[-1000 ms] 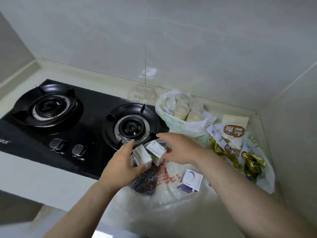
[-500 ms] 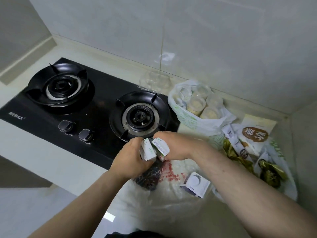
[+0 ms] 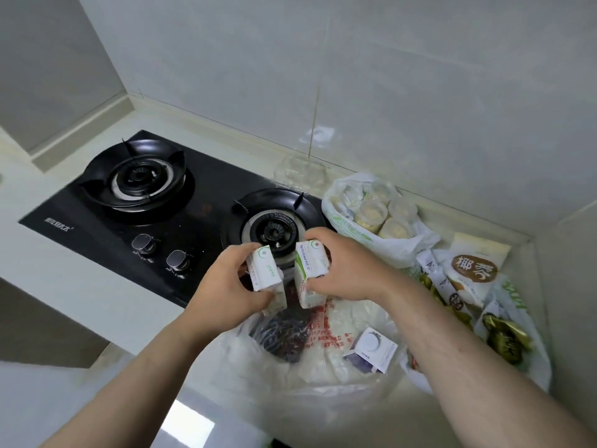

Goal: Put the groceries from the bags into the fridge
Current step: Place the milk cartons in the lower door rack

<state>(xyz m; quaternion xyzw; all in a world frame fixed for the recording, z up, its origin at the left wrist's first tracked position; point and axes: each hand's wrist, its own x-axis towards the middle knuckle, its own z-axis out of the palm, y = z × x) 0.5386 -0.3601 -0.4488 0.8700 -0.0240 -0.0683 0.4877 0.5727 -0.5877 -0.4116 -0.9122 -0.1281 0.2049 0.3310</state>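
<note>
My left hand [image 3: 226,286] grips a small white-and-green carton [image 3: 263,270] and my right hand [image 3: 349,270] grips a second such carton [image 3: 310,270]. Both cartons are held side by side, slightly apart, above a clear plastic bag [image 3: 323,383] on the counter. Inside that bag lie a dark packet [image 3: 281,334] and a small white-and-purple box [image 3: 371,349]. Behind it a white bag [image 3: 355,234] holds several lidded cups [image 3: 387,218]. At the right a third bag [image 3: 510,318] holds snack packets and gold-wrapped sweets [image 3: 504,337]. No fridge is in view.
A black two-burner gas hob [image 3: 145,205] takes up the counter's left and middle, its right burner [image 3: 274,227] just beyond my hands. A clear plastic container [image 3: 300,173] stands against the tiled back wall. The counter's front edge [image 3: 80,305] runs lower left.
Both hands have lifted the two cartons up out of the clear bag and drawn them slightly apart. The camera has shifted, so the hob sits further right in view.
</note>
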